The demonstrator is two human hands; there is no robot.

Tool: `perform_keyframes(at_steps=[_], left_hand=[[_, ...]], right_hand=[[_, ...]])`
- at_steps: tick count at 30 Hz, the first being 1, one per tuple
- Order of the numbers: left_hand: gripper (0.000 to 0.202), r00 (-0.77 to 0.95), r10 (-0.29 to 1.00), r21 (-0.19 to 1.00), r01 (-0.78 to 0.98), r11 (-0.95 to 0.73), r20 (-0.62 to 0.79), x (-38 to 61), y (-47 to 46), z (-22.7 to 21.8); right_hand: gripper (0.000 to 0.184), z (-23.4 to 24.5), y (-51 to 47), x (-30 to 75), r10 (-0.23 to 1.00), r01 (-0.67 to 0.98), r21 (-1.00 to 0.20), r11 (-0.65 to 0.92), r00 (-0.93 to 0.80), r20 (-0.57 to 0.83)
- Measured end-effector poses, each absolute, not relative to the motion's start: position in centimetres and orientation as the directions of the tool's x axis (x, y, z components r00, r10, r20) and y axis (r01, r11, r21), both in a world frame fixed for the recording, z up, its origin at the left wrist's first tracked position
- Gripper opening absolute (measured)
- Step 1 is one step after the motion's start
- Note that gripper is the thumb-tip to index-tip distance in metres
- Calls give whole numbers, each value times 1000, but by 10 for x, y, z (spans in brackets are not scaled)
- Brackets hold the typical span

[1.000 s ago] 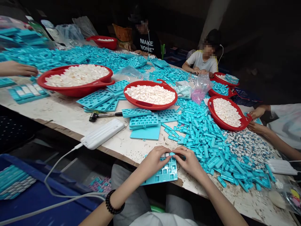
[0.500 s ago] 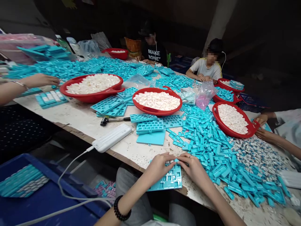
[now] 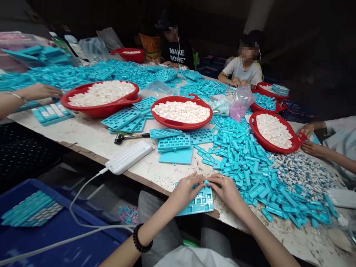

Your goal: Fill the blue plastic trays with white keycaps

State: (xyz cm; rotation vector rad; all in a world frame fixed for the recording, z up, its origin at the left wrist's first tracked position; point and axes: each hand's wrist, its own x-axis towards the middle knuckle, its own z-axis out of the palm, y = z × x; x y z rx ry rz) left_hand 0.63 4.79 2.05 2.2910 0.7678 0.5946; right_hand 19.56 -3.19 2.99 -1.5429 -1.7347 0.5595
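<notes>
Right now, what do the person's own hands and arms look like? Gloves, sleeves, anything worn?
No gloves: the left hand and right hand are bare, and so are the forearms. A black beaded bracelet circles the left wrist, and a thin ring sits on a right-hand finger. A white top shows at the bottom edge of the view.

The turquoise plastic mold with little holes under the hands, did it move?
No, the turquoise plastic mold sits in about the same spot compared with the white rectangular power bank; only the camera view shifted.
</notes>
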Motion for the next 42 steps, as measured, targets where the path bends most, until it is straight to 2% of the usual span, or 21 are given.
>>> perform_keyframes(at_steps=[4,10,17,19,22,25,27,28,31,34,36,39,42], left_hand=[[23,758,632,696,365,-618,164,9,51,26],[20,732,663,732,363,-577,159,11,48,33],[23,754,651,761,372,-531,87,10,57,42],[26,752,649,751,361,-553,117,10,60,40],[30,735,646,726,328,-605,207,11,63,39],[32,760,603,682,308,-664,244,9,63,46],[33,810,534,643,279,-713,241,7,63,54],[34,836,496,624,262,-736,235,5,63,56],[35,882,423,594,230,-771,209,1,66,56],[36,888,415,619,217,-755,195,-5,70,45],[37,873,446,650,224,-726,196,-9,72,39],[38,820,555,703,312,-639,141,-16,73,35],[44,743,668,751,427,-504,26,-20,70,38]], right_hand=[[21,38,-30,194,985,660,-736,150,-34,170],[22,33,-35,192,978,726,-668,164,-30,208],[28,47,-35,190,986,649,-748,137,-17,166],[34,58,-40,199,983,613,-780,123,34,182],[31,73,-59,239,922,625,-780,30,284,263],[27,76,-87,306,731,694,-679,-239,589,345],[27,71,-103,350,620,672,-542,-505,719,314],[26,68,-110,369,598,648,-521,-556,747,291],[26,58,-120,400,574,617,-502,-607,776,260],[30,53,-124,403,586,638,-479,-603,762,277],[34,50,-128,401,614,680,-374,-631,732,294],[43,40,-138,406,637,690,-107,-716,708,305],[51,24,-143,421,675,714,-53,-698,682,282]])
